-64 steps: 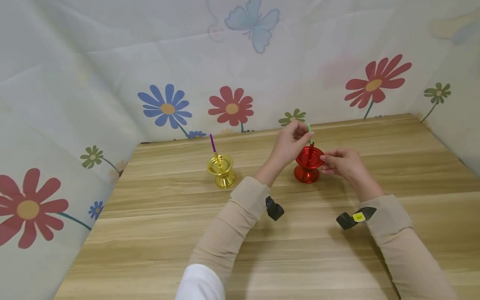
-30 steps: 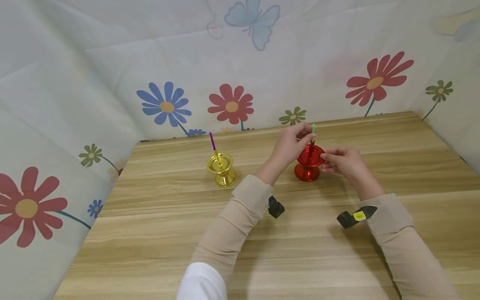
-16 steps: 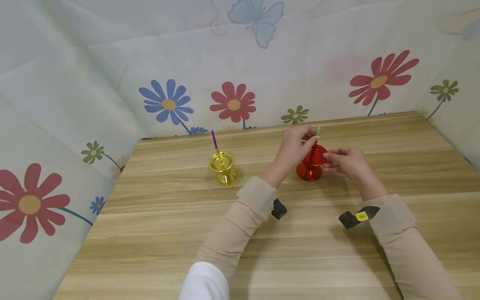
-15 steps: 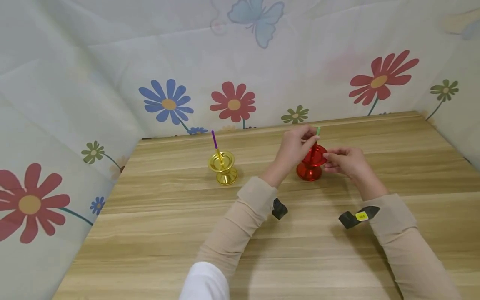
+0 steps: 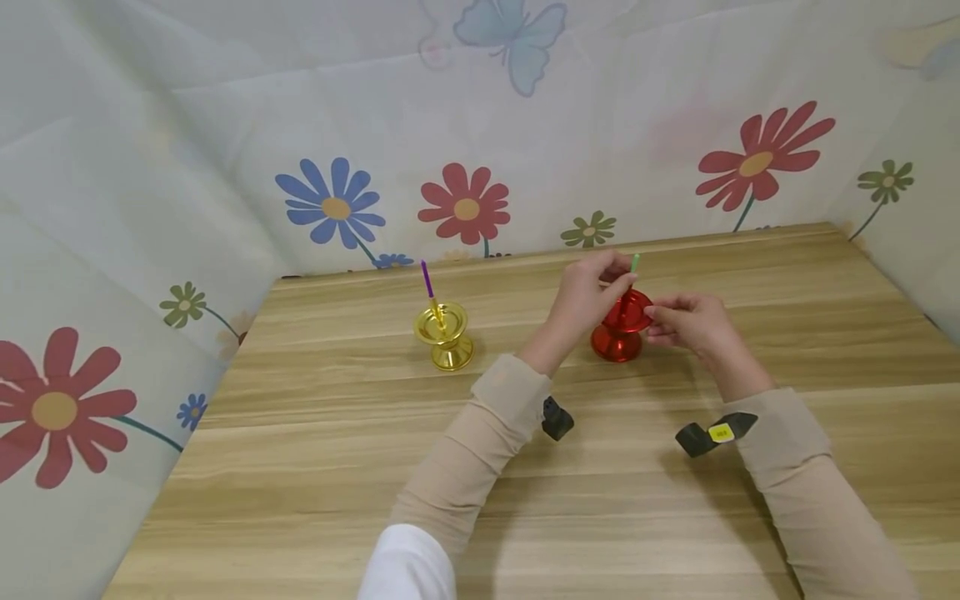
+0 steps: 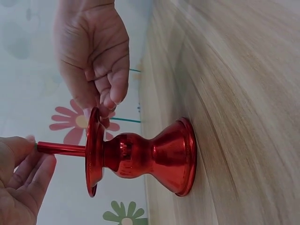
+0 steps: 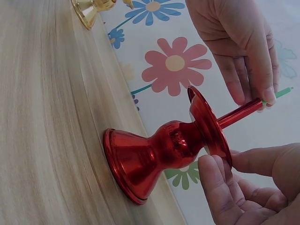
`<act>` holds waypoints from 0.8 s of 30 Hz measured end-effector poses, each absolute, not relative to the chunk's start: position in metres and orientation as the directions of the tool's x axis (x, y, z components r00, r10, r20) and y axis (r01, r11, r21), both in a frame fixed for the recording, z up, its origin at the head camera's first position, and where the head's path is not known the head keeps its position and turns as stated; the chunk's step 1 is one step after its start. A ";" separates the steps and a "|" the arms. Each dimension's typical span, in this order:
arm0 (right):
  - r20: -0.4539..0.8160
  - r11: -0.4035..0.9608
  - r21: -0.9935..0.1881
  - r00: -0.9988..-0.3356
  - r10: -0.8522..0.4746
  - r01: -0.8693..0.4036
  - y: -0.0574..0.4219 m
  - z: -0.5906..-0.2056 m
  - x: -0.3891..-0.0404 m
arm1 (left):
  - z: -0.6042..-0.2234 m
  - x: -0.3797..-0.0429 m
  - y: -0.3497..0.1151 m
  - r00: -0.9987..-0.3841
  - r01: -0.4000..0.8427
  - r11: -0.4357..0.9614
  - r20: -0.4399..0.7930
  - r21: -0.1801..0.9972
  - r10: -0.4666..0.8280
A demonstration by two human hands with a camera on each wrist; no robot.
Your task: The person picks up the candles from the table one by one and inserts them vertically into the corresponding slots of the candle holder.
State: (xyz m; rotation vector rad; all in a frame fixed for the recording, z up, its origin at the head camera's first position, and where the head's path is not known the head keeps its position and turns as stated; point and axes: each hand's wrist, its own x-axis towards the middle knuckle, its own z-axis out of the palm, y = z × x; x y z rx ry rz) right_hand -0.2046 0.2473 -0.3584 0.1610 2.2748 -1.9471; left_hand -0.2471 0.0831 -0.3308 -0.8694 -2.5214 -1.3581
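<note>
A shiny red candle holder (image 5: 617, 343) stands upright on the wooden table, with a saucer-like dish and a thin red tube (image 7: 240, 115) rising from it. My left hand (image 5: 585, 293) pinches a thin green candle (image 7: 283, 93) right at the tube's top. The candle's tip sticks up past the fingertips; its lower end is hidden by the fingers and tube. On the other side, my right hand (image 5: 692, 325) pinches the rim of the dish between thumb and fingers. In the left wrist view both hands show around the red holder (image 6: 168, 159).
To the left stands a gold candle holder (image 5: 452, 354) with a purple candle (image 5: 427, 280) in its tube, leaning slightly. Behind the wooden table (image 5: 360, 467) hangs a white cloth (image 5: 375, 117) printed with flowers and a butterfly. Black wrist cameras hang below both cuffs.
The green candle has come down to the red tube, and less of it shows above the left fingers. The left hand has shifted slightly right and down. The right hand keeps its hold.
</note>
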 end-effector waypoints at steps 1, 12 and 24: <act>-0.178 0.157 -0.972 -0.984 -0.011 0.174 0.247 -0.358 -0.205 | -0.331 -0.247 0.083 -0.822 0.552 0.425 0.384 0.717 0.420; -0.186 0.190 -0.965 -0.982 -0.024 0.179 0.247 -0.361 -0.209 | -0.332 -0.249 0.082 -0.832 0.530 0.418 0.357 0.738 0.425; -0.133 0.284 -0.951 -0.991 -0.017 0.123 0.253 -0.363 -0.206 | -0.331 -0.247 0.078 -0.832 0.525 0.443 0.328 0.727 0.447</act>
